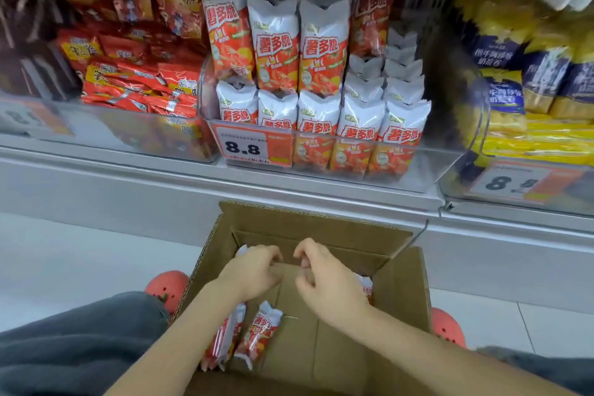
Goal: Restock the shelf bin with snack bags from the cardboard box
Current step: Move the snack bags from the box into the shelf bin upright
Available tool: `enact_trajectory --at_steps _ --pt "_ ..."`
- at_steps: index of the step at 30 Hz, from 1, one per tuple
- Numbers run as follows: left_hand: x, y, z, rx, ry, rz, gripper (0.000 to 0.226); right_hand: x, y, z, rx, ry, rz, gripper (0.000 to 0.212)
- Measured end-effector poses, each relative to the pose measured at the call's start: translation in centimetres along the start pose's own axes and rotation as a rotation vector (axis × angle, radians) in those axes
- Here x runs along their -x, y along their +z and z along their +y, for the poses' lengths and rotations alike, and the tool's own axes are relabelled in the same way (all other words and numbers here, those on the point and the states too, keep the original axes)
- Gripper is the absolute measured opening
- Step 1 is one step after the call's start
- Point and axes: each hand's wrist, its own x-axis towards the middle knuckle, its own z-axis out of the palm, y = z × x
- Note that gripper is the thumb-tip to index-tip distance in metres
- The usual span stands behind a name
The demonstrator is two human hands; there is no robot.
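Two hands — left hand point(254, 270) and right hand point(324, 280), fingers curled, grip unclear — reached into the cardboard box point(405, 292) at six o'clock, where loose snack bags point(257, 331) lay below the crowded shelf bin point(418, 164) at twelve — overfilling might topple stacked bags.

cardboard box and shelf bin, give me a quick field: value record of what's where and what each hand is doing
cardboard box: open on the floor, below the shelf
snack bags in box: few left, lying near the left wall, one by the right wall
shelf bin: clear, holding upright rows of the same bags
price tag: 8.8, on bin front
left hand: inside box, fingers curled, grip unclear
right hand: inside box, fingers curled, grip unclear
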Motion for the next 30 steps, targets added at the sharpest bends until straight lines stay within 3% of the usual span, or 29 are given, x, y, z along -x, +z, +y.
enact_trajectory --at_steps 2,6,8,10,13,15,17,21,25,30 --pt "-0.9 2.5 -3.0 0.028 -0.142 -0.138 0.035 -0.7 4.2 2.2 0.018 0.293 -0.214 0.032" --pt "-1.8 7.1 -6.7 0.208 -0.389 -0.182 0.035 -2.2 9.9 3.6 -0.184 0.716 -0.522 0.062" --pt "-2.0 9.1 -7.7 0.194 -0.496 -0.131 0.038 -2.9 12.3 3.5 -0.356 0.821 -0.574 0.047" --pt "-2.1 10.8 -8.0 0.032 -0.562 -0.072 0.040 -3.5 14.4 3.3 -0.443 0.884 -0.531 0.008" --pt "-2.0 12.6 -7.6 -0.186 -0.634 0.020 0.041 -4.2 17.1 3.4 -0.491 0.923 -0.577 0.017" --pt "-1.9 13.7 -8.0 -0.193 -0.664 0.026 0.043 -4.2 18.5 3.3 -0.560 0.983 -0.652 0.030" --pt "-1.7 14.2 -8.9 -0.178 -0.680 0.034 0.042 -4.3 20.3 3.5 -0.642 1.050 -0.594 0.035" --pt "-1.5 15.0 -10.5 -0.005 -0.788 -0.015 0.045 -4.1 24.4 5.3 -0.751 1.079 -0.321 0.022" --pt "-1.5 14.8 -10.7 0.072 -0.831 -0.111 0.050 -3.9 25.0 7.2 -0.715 1.081 -0.260 0.017" --pt "-1.8 13.7 -10.7 0.174 -0.820 -0.112 0.043 -3.2 19.7 6.3 -0.730 1.014 -0.285 0.024"
